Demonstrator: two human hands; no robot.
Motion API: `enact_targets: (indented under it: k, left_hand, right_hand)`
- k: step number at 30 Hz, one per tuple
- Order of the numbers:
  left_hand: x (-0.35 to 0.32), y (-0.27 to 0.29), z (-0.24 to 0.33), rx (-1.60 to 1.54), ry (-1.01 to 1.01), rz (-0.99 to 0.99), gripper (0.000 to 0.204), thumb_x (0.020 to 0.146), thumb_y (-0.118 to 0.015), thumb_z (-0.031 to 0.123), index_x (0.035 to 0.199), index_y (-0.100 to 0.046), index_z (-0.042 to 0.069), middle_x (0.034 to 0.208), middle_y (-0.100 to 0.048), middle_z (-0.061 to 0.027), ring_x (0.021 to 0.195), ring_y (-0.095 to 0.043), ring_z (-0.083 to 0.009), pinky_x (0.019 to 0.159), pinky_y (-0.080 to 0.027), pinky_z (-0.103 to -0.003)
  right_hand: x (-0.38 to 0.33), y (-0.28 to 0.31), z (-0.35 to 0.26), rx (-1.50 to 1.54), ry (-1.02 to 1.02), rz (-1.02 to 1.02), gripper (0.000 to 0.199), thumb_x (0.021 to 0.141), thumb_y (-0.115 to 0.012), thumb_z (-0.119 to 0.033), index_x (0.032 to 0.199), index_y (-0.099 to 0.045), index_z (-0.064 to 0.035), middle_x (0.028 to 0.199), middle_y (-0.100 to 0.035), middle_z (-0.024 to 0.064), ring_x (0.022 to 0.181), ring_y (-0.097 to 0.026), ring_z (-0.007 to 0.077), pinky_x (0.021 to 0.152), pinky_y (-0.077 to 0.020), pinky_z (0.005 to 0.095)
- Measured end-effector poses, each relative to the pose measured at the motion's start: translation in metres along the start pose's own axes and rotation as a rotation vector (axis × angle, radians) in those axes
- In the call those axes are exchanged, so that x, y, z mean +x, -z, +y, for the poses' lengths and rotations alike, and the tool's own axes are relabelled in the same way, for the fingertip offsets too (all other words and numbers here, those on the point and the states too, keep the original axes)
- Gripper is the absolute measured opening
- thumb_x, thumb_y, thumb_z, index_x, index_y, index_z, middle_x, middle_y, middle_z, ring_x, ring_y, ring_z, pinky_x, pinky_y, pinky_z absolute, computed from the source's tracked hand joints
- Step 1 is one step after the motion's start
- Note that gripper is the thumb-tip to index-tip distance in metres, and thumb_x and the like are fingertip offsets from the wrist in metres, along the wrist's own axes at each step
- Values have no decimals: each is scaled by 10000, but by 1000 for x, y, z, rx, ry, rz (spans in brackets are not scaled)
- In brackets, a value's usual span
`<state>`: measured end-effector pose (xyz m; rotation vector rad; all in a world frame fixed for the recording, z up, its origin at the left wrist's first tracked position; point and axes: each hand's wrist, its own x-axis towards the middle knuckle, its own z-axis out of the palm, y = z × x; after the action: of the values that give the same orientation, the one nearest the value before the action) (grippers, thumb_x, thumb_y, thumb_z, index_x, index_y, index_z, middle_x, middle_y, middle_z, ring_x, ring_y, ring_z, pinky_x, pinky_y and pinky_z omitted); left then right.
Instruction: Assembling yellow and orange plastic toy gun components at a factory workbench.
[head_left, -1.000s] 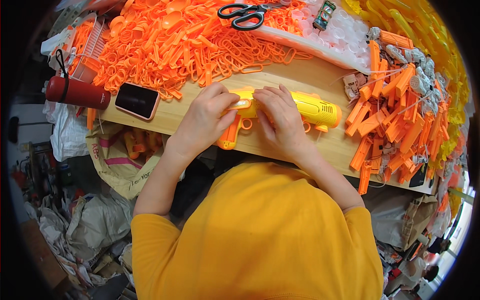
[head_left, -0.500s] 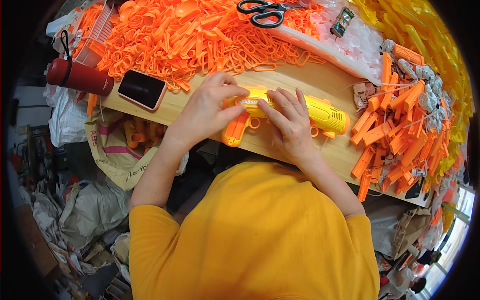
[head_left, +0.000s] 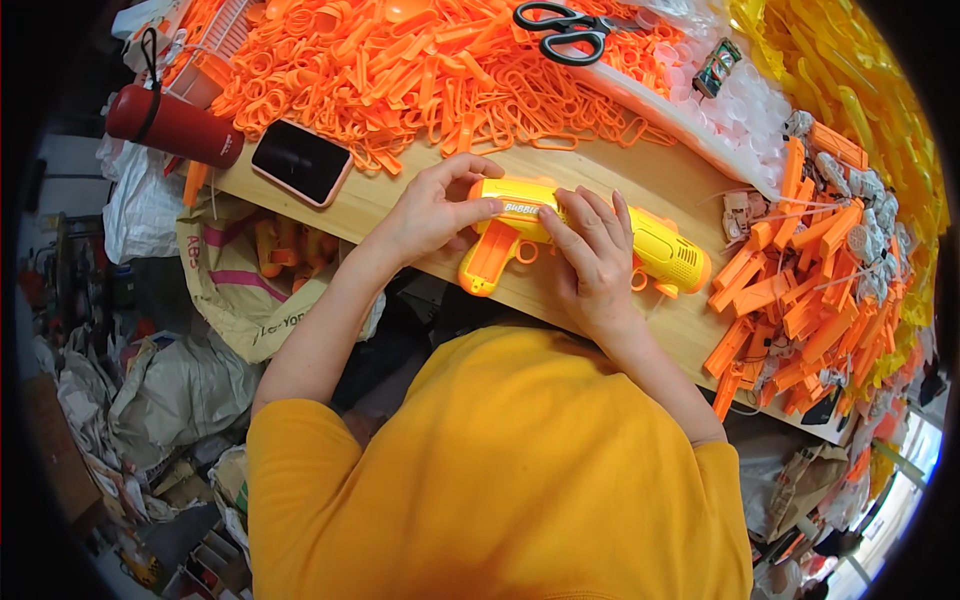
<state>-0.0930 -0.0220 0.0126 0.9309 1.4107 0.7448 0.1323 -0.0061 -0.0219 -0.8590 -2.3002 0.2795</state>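
A yellow toy bubble gun (head_left: pixel 665 248) with an orange grip lies sideways just above the wooden bench (head_left: pixel 400 218) or on it; I cannot tell which. Its barrel points right, and a white label runs along its body. Around the rear end of the toy is my left hand (head_left: pixel 430 203), thumb pressed on the side by the label, with the other fingers partly hidden behind the top. My right hand (head_left: pixel 592 250) grips the middle, its fingers laid over the body and label's right end, its thumb mostly hidden.
Loose orange plastic parts (head_left: pixel 400 80) are heaped at the back, with black-handled scissors (head_left: pixel 570 35) on top. Wired orange pieces (head_left: pixel 800 270) pile up at the right. To the left are a phone (head_left: pixel 301 163), a red bottle (head_left: pixel 172 125) and a sack (head_left: pixel 235 310) hanging below the bench edge.
My left thumb has come down onto the toy's side by the label. My right hand keeps its place on the body. The whole view has shifted slightly.
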Motion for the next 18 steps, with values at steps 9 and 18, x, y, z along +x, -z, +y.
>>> enact_targets:
  k: [9,18]
  left_hand:
    - [-27,34,-24,-15,-355,169,444,716,-737,46,1138,-600,31,1006,-630,-56,863,-630,-117,681,-541,-253]
    - [-156,184,-2,703,425,477,359,697,-695,140,1030,-626,25,901,-613,-53,764,-607,-130,669,-498,-240]
  right_hand:
    - [-1,26,5,14,40,-23,442,771,-676,-28,1204,-597,-69,1229,-595,109,1179,-530,323,1099,-248,540]
    - [-41,92,56,-182,-142,-152,460,773,-725,-127,1206,-586,-60,1248,-565,130,1189,-489,353,1069,-311,475]
